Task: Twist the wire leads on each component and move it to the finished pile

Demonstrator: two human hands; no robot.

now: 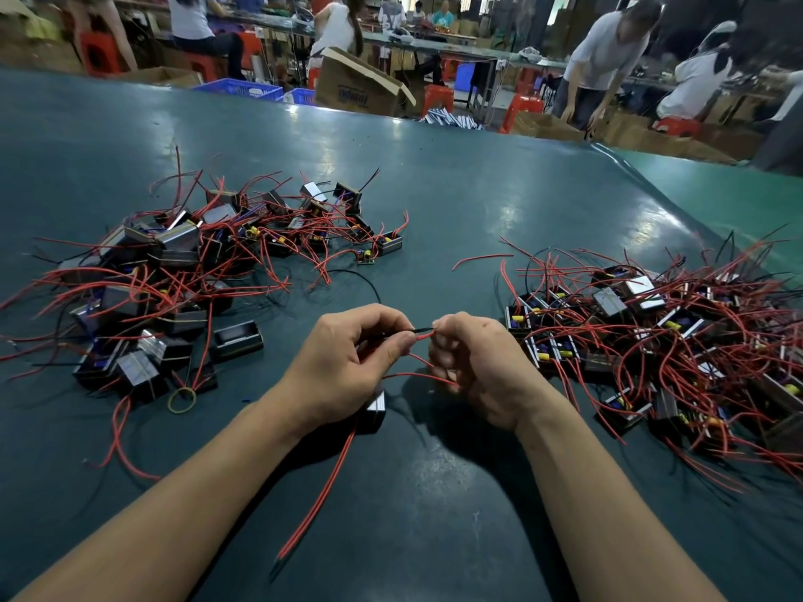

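Near the front edge of the bench (434, 176) we hold one component (376, 409), its body tucked under our left hand (347, 367). Both hands pinch its wire leads (423, 334) between curled fingers, the right hand (482, 362) close beside the left. One pile of components (182, 271) lies toward the left edge, another pile (660, 341) toward the right edge.

– What is worn on the arms?
– Nothing shows: both forearms are bare to the frame edge, the left hand (343, 367) and right hand (482, 367) ungloved, no rings or watch
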